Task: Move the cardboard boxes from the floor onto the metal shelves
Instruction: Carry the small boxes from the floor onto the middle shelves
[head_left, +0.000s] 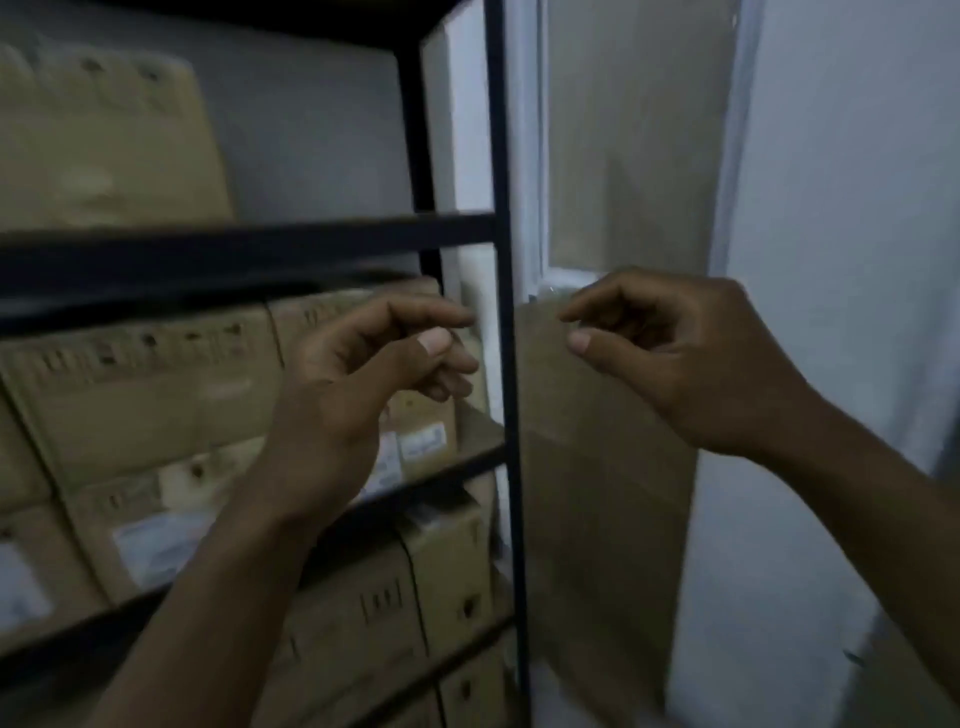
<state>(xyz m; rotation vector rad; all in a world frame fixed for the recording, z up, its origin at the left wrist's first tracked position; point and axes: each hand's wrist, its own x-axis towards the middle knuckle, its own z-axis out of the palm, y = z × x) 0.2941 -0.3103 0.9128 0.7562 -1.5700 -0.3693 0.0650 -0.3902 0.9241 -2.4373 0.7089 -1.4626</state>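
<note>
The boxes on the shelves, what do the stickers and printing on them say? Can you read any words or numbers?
No text can be read; the picture is dim and blurred.
White sticker on a middle-shelf box: too blurred to read.
White label on a lower box: too blurred to read.
Dark printed marks on a bottom box: shapes only, unreadable.
Top-shelf box: only dark spots, no words.

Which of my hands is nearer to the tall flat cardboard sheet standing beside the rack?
Right. The right hand is directly in front of the cardboard sheet; the left hand is across the rack post, before shelved boxes.
</note>
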